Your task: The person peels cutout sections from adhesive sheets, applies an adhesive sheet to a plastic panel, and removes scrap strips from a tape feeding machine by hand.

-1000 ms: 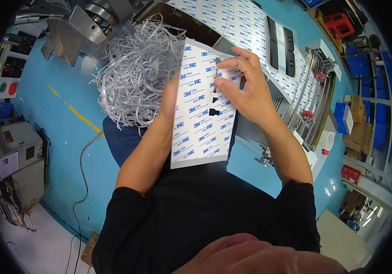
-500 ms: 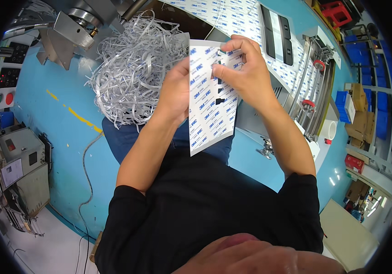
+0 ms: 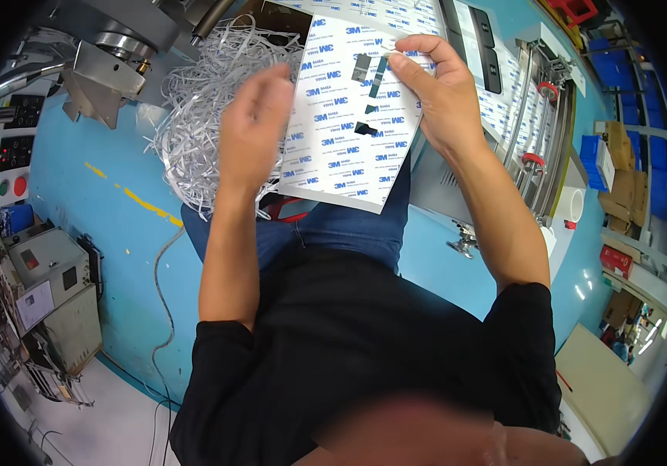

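A white sheet of release paper point(image 3: 341, 159) with repeated blue print is held up before me, its face toward me. Several small dark shapes point(image 3: 365, 129) show in its upper right part; whether they are holes or pieces I cannot tell. My right hand point(image 3: 450, 93) pinches the sheet's upper right edge between thumb and fingers. Beside the left edge, apart from the sheet, my left hand point(image 3: 252, 128) is raised with its fingers loosely stretched and blurred by motion. Nothing shows in it.
A heap of shredded white strips point(image 3: 193, 109) lies behind my left hand. Metal machinery point(image 3: 100, 74) stands at the far left. To the right are a roller frame point(image 3: 531, 140) and black panels point(image 3: 477, 46) on more printed sheeting. Something red point(image 3: 290, 210) shows under the sheet near my lap.
The sheet has turned from a steep angle to face me more fully and moved up and left. My left hand has come off it and moved left. My right hand still grips it.
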Motion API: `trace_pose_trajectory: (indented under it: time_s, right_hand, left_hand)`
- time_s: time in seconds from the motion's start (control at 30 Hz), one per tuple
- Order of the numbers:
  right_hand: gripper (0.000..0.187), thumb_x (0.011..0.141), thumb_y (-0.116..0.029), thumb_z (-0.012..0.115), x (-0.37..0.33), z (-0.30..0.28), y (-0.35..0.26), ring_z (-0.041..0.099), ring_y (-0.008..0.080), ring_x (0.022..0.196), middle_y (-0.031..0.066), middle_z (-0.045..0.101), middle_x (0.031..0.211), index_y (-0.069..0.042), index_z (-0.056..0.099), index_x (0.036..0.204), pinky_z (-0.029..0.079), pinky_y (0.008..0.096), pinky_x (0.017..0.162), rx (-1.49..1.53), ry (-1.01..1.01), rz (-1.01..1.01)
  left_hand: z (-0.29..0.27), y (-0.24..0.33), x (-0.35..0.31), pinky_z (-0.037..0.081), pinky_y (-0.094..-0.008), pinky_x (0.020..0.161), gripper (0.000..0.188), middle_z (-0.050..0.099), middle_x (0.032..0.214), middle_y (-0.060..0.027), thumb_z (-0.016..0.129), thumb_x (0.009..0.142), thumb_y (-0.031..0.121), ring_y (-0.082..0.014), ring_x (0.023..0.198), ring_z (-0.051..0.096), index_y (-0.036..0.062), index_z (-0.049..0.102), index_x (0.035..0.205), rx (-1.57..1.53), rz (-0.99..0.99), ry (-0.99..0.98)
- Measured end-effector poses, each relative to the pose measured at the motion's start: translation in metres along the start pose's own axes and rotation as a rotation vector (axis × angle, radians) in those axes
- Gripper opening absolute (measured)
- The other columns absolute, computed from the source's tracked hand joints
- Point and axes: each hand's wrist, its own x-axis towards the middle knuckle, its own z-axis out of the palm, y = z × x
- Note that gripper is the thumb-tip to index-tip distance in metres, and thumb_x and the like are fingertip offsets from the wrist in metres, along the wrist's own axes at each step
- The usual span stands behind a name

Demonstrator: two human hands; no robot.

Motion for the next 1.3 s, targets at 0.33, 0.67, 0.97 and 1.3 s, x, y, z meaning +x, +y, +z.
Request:
trace_pose_trajectory:
  time_s: [0.33, 0.67, 0.97, 1.3]
  right_hand:
    - [0.051, 0.074, 0.005, 0.065, -0.020, 0.017, -0.004, 0.051, 0.0159, 0.104, 0.0124, 0.048, 0.114, 0.000, 0.043, 0.120, 0.045, 0.0273, 0.086, -0.171, -0.329, 0.044]
    - [0.037, 0.073, -0.005, 0.067, -0.021, 0.015, 0.000, 0.058, 0.0176, 0.090, 0.0119, 0.057, 0.102, -0.005, 0.051, 0.106, 0.048, 0.0292, 0.078, -0.478, -0.202, -0.133]
    - [0.035, 0.074, -0.006, 0.067, -0.018, 0.009, 0.005, 0.056, 0.0176, 0.095, 0.0117, 0.056, 0.103, -0.004, 0.054, 0.106, 0.047, 0.0281, 0.078, -0.452, -0.194, -0.245]
    - [0.059, 0.063, -0.028, 0.077, -0.018, 0.012, -0.003, 0.051, 0.0273, 0.101, 0.0169, 0.045, 0.108, -0.005, 0.051, 0.110, 0.045, 0.0327, 0.084, -0.708, -0.071, -0.128]
  left_hand:
    - [0.016, 0.018, -0.020, 0.054, -0.0297, 0.074, 0.040, 0.060, 0.108, -0.0178, 0.044, 0.095, 0.023, -0.0210, 0.087, 0.065, -0.0076, 0.045, 0.121, -0.774, -0.455, -0.113]
    - [0.028, 0.011, -0.033, 0.052, -0.0354, 0.084, 0.042, 0.054, 0.117, -0.0207, 0.045, 0.092, 0.015, -0.0260, 0.099, 0.061, -0.0092, 0.039, 0.126, -1.108, -0.548, -0.359]
    - [0.035, 0.019, -0.028, 0.054, -0.0319, 0.078, 0.040, 0.056, 0.114, -0.0189, 0.045, 0.093, 0.015, -0.0232, 0.094, 0.063, -0.0075, 0.039, 0.125, -0.958, -0.526, -0.272]
    - [0.033, 0.013, -0.031, 0.049, -0.0354, 0.088, 0.040, 0.053, 0.118, -0.0207, 0.039, 0.093, 0.014, -0.0258, 0.103, 0.059, -0.0098, 0.041, 0.124, -1.205, -0.549, -0.337]
